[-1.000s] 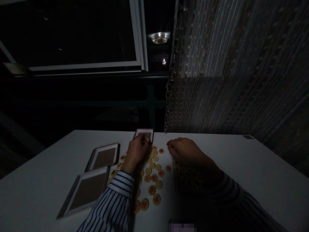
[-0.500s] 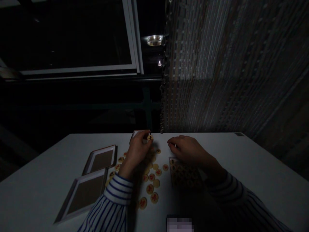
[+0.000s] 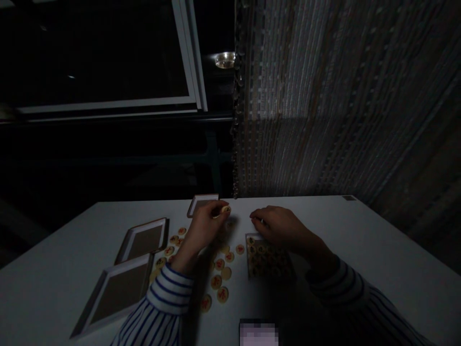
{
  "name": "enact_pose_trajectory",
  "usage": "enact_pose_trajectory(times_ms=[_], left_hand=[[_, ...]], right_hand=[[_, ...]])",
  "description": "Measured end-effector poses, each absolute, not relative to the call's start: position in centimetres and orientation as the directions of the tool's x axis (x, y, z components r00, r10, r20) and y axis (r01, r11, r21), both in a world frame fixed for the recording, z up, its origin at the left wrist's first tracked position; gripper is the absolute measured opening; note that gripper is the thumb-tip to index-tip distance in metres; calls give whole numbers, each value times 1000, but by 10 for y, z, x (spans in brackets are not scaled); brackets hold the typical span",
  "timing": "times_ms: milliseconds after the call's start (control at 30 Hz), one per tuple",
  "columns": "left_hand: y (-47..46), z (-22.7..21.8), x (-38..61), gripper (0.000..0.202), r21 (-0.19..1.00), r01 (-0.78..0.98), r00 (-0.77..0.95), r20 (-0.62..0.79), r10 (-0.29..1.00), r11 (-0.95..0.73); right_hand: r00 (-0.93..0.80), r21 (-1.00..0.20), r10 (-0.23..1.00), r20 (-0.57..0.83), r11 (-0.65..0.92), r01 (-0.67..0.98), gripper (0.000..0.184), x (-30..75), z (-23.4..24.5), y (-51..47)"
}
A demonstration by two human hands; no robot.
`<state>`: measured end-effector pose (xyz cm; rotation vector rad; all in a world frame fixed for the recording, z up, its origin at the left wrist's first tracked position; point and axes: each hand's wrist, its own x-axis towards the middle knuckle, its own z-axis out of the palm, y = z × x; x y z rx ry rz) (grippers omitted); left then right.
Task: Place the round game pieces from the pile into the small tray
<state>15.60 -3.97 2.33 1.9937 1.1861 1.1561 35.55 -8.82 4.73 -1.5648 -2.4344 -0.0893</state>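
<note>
Pinching a round piece (image 3: 225,209) between thumb and fingertips, the left hand (image 3: 203,229) hovers above loose pieces (image 3: 220,278) scattered on the white bench (image 3: 360,250). The right hand (image 3: 279,228), fingers curled, rests at the far edge of a filled tray (image 3: 266,262); whether it grips anything cannot be told. A small tray (image 3: 200,203) lies just beyond the held piece, near the bench's far edge. A larger tray (image 3: 144,238) and a nearest tray (image 3: 115,293) sit to the left, with bare bench stretching right.
</note>
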Motion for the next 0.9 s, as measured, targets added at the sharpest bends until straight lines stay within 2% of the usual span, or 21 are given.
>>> enact_pose_trajectory(times_ms=[367, 533, 767, 900], left_hand=[[-60, 21, 176, 24, 829, 366, 321, 314, 893, -423], [-70, 13, 184, 22, 861, 337, 296, 289, 911, -382], [-85, -6, 196, 23, 855, 362, 244, 297, 923, -371], [-96, -17, 201, 24, 888, 338, 205, 254, 945, -312]], right_hand=[[-382, -111, 877, 290, 427, 897, 31, 360, 59, -100], [-395, -102, 863, 315, 445, 890, 32, 363, 60, -101], [-396, -102, 871, 289, 440, 892, 32, 363, 59, -103], [-395, -100, 878, 270, 433, 896, 33, 363, 59, -102]])
